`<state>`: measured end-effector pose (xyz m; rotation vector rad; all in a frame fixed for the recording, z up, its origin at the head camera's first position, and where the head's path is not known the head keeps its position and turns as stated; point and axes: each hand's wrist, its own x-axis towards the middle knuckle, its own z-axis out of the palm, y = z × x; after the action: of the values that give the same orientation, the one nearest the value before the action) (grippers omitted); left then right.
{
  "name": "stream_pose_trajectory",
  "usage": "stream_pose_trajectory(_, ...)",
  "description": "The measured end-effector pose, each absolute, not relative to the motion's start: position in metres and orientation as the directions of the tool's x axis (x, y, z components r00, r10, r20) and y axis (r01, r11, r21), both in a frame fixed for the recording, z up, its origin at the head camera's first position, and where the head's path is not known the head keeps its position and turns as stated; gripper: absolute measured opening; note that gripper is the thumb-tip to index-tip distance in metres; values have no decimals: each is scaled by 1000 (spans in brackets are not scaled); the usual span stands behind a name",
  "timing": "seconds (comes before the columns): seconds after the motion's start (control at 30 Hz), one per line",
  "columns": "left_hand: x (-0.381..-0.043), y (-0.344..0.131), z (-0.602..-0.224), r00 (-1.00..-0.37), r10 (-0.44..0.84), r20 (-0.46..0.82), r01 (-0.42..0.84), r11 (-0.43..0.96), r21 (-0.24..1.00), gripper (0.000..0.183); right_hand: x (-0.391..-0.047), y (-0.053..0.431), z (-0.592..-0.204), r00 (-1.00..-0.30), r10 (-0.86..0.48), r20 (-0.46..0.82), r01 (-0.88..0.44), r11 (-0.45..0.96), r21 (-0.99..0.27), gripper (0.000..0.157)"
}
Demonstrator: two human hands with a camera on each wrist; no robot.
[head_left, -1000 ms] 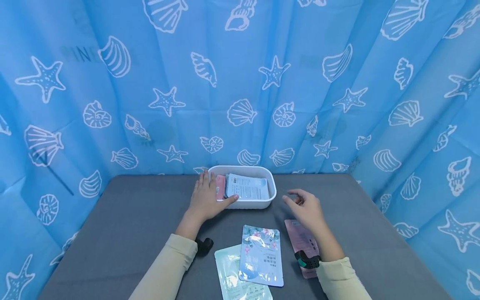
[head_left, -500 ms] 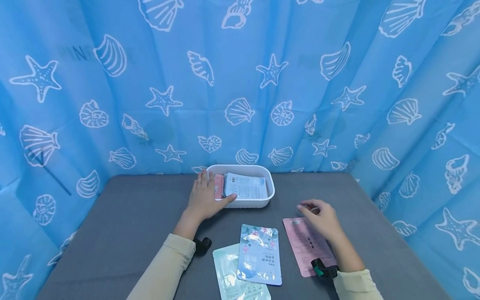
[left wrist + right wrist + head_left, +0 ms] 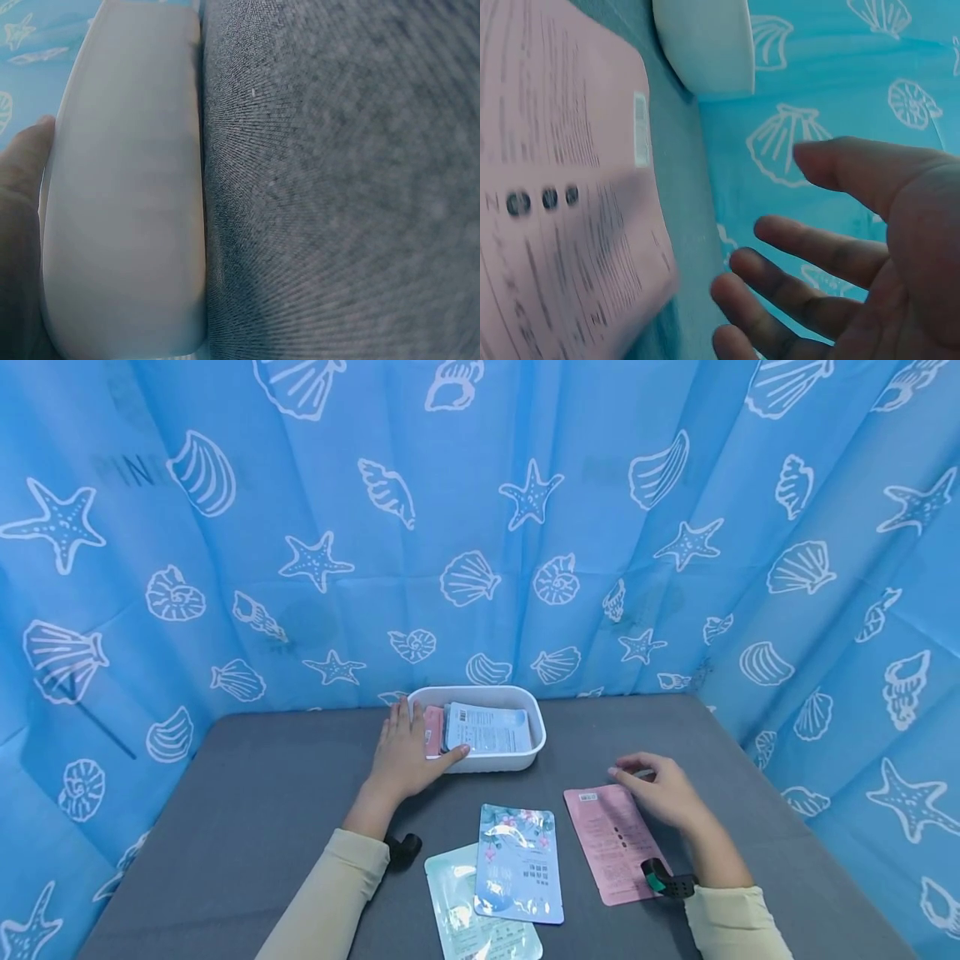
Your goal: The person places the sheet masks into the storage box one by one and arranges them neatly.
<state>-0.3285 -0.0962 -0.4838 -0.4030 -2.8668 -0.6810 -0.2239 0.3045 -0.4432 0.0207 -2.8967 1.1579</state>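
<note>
At the back of the table a white plastic tub (image 3: 480, 765) holds a pale blue sheet mask packet (image 3: 491, 731) and a pink one (image 3: 432, 729) side by side. My left hand (image 3: 401, 756) rests on the tub's left end, fingers spread over the rim and thumb stretched along the front; the left wrist view shows the thumb (image 3: 26, 161) by the rim. Over the far end of a loose pink sheet mask packet (image 3: 611, 847) hovers my right hand (image 3: 663, 789), holding nothing. In the right wrist view its fingers are loosely bent and apart from the packet.
Front and centre, a shiny blue floral packet (image 3: 517, 868) overlaps a mint green packet (image 3: 450, 893) on the grey table (image 3: 285, 827). A blue shell-print curtain (image 3: 420, 552) hangs right behind the table and along its sides.
My right hand has moved right and towards me, away from the tub and over the loose pink packet, uncovering more of it. My left hand stays on the tub. The view shifts slightly.
</note>
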Motion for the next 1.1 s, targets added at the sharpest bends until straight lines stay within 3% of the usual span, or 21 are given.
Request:
stream_pose_trajectory(0.73,-328,-96,-482,-951,220,216,294,855,426,125,-219,327,-438,-987,-79,-143,34,759,-650,45)
stream_pose_trajectory(1.1,-328,-96,-483,-950,221,219,296,855,426,125,-220,330,-443,-983,-98,-156,27,761,-648,43)
